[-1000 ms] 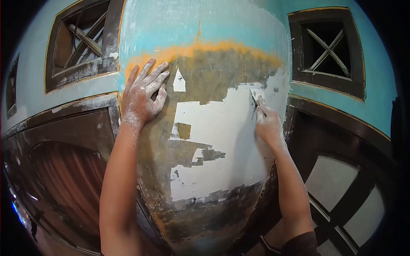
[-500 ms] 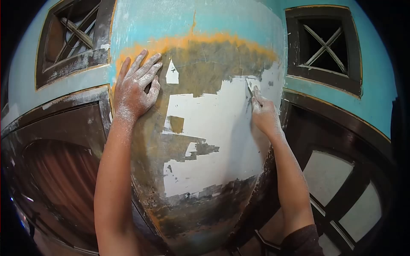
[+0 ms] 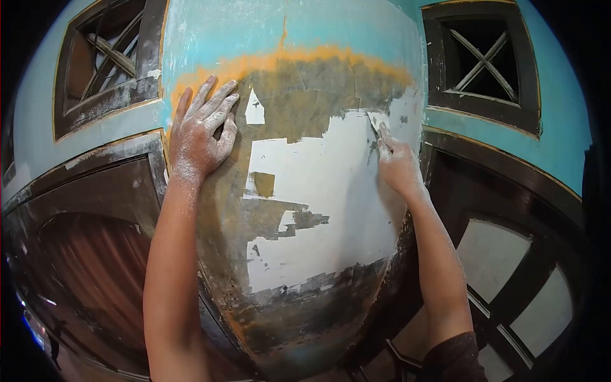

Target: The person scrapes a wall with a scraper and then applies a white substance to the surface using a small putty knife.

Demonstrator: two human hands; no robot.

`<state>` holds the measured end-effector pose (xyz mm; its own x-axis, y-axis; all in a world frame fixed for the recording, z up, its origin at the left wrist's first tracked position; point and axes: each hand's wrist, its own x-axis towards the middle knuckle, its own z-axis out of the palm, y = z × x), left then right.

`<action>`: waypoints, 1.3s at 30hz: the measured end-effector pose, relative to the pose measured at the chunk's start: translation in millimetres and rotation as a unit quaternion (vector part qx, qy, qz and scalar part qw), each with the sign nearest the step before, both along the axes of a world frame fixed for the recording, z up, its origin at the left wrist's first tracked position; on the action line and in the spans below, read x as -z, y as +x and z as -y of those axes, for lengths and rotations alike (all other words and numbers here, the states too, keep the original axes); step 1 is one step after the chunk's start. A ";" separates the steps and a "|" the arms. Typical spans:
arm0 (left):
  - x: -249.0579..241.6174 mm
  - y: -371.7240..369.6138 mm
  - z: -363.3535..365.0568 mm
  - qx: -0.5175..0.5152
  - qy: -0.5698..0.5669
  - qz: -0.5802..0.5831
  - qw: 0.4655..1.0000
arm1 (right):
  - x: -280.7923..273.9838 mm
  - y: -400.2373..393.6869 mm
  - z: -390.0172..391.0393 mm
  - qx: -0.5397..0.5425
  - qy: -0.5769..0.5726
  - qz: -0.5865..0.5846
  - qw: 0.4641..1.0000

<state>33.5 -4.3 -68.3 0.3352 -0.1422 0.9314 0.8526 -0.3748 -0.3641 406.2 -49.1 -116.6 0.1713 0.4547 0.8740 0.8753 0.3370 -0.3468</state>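
My left hand (image 3: 202,130), dusted with white powder, lies flat with its fingers spread against the wall (image 3: 305,83), over the grey-brown and orange part. In my right hand (image 3: 398,164) is a putty knife (image 3: 372,124), seen nearly edge-on, its blade against the wall at the upper right of a patch of white filler (image 3: 312,172). My fingers hide most of its handle. The white patch has ragged edges, with bare brown showing through on its left side. A small separate white patch (image 3: 254,109) sits just right of my left hand.
Dark wooden doors stand on both sides, the left one (image 3: 95,286) with a curtain-like brown panel, the right one (image 3: 493,261) with pale panes. Above them are vents with crossed bars, one left (image 3: 114,57) and one right (image 3: 480,60). Turquoise paint (image 3: 229,28) covers the upper wall.
The view has shifted slightly. My right hand with the putty knife stays near the upper right of the white patch, moved very little. My left hand remains flat in the same place.
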 end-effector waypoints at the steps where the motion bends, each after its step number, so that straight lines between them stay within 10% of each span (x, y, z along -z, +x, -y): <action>1: 0.0 0.4 0.1 -0.002 0.000 0.001 1.000 | -0.9 5.2 -7.4 -0.003 0.019 0.006 1.000; 39: 0.9 3.8 1.0 0.011 0.001 0.011 1.000 | 9.8 -26.0 -2.9 -0.005 -0.007 0.008 1.000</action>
